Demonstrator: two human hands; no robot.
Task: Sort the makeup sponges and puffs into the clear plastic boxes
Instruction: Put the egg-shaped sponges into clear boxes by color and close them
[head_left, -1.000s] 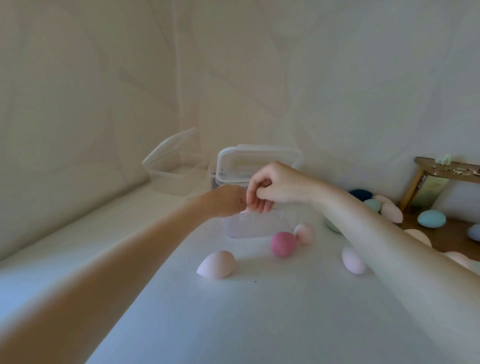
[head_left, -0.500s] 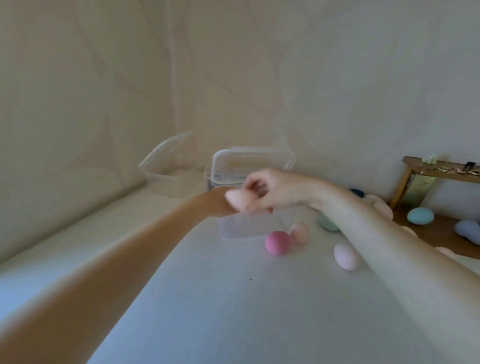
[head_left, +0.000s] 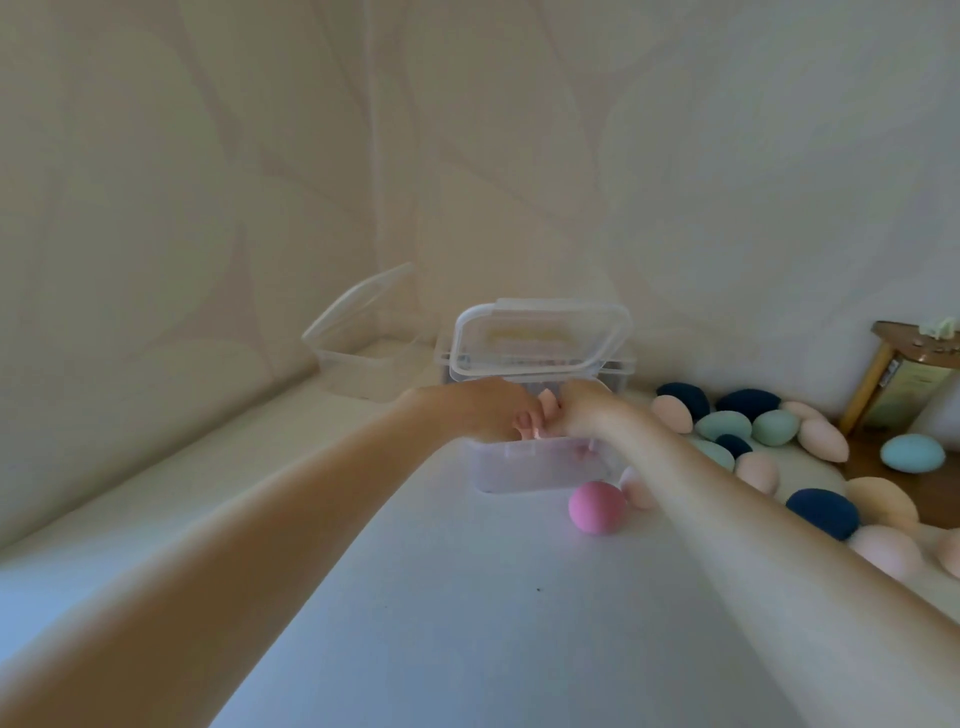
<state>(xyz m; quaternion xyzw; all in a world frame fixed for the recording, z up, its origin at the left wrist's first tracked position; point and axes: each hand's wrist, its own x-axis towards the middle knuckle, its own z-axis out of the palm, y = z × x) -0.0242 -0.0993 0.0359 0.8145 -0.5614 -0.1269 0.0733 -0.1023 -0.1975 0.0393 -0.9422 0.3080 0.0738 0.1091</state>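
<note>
Your left hand (head_left: 480, 410) and right hand (head_left: 584, 410) met at the centre of the frame, directly above the open near box (head_left: 535, 467). Both hands had their fingers curled, and together they pinched a pale pink sponge (head_left: 546, 402) between them over the box opening. The box lid (head_left: 540, 332) stood raised behind your hands. A second clear box (head_left: 363, 364), also open, sat further back toward the upper left. A deep pink sponge (head_left: 596, 507) lay on the white surface (head_left: 467, 623) just in front of the near box, at its right corner. A pile of loose sponges (head_left: 769, 431) in navy, teal and peach occupied the right of the frame.
</note>
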